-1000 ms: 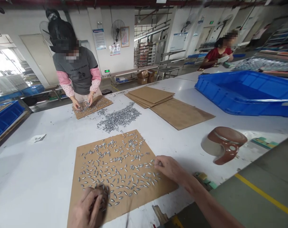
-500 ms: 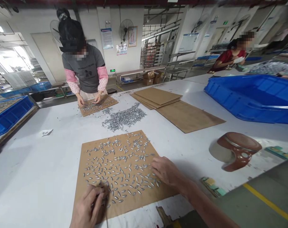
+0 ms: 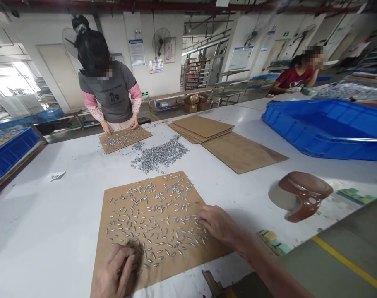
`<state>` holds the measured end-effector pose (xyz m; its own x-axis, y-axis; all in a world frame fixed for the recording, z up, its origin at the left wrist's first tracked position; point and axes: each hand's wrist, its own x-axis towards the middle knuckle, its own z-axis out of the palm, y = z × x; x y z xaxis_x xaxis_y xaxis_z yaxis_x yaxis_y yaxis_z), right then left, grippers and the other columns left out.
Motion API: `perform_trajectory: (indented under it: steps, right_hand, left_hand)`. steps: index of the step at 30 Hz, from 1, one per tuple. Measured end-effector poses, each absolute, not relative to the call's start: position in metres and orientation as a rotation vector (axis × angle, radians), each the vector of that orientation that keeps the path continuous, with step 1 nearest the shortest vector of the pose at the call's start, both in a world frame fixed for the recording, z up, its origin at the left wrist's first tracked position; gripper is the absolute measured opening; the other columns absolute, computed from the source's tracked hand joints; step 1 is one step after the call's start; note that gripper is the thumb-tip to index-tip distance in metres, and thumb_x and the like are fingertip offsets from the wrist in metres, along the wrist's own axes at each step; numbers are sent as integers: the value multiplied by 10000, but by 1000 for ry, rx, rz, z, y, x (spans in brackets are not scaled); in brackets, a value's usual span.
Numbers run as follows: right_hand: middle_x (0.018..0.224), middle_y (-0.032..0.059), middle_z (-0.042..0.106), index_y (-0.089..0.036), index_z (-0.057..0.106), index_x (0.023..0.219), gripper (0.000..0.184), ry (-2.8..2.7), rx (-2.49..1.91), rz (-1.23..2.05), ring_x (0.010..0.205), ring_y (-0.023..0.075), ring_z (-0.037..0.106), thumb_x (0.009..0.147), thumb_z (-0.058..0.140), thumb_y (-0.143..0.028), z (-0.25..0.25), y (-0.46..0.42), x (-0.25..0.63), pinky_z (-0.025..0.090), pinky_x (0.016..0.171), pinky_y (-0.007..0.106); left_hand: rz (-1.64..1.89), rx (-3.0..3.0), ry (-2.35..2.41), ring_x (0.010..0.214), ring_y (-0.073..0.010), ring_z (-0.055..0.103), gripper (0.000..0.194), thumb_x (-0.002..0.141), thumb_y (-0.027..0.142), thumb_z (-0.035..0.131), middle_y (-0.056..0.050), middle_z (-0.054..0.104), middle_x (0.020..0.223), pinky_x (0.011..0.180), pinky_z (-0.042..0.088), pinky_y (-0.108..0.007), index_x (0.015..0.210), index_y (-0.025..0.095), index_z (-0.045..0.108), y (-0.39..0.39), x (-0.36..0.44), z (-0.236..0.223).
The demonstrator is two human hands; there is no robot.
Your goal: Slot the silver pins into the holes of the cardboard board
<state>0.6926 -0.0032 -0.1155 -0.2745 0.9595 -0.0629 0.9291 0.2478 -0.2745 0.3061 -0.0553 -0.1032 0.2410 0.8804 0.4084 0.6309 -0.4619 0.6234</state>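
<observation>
A brown board [image 3: 172,265] lies in front of me on the white table, strewn with small silvery spindle-shaped pieces [image 3: 163,229]. They lie singly across its near half and bunch more closely toward its far edge. My left hand [image 3: 115,269] rests at the board's near left corner, fingers curled together beside the nearest pieces; its fingertips are largely hidden. At the right edge, my right hand [image 3: 216,221] has its fingers bent and drawn together against the outermost pieces. What either hand pinches, if anything, does not show. Beyond the board is a loose heap of the same pieces [image 3: 160,155].
Across the table a co-worker [image 3: 109,91] handles another piece-covered board [image 3: 124,138]. Stacked brown boards [image 3: 203,125], a large blue tray [image 3: 325,145] and a brown lidded pot-like object [image 3: 306,190] stand to the right. Another blue tray [image 3: 16,153] is at left. Another person [image 3: 295,78] sits behind.
The view has shifted slightly. My hands keep nearly the same places on the board. The co-worker's hands have moved apart to the edges of the other board.
</observation>
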Motion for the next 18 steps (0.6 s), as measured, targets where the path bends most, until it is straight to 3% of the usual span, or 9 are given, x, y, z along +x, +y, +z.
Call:
perform_trajectory:
  steps: [10,18]
  right_hand:
    - [894,64,721,-201,693,782,269,-2403,-1868,388,818,191,641,920,471,-139,-112,-1,696,380,755,310]
    - [932,55,721,-216,712,828,261,-2372,-1814,347,911,198,648,955,489,-166,-103,5,700,389,813,310]
  left_hand:
    - [1037,2164,1431,771,-175,751,396,1052,564,494,-46,750,918,743,645,-233,998,274,758,-56,305,-102]
    - [989,2185,1414,775,-157,749,385,1060,544,493,-38,750,922,740,623,-203,995,271,755,-52,303,-100]
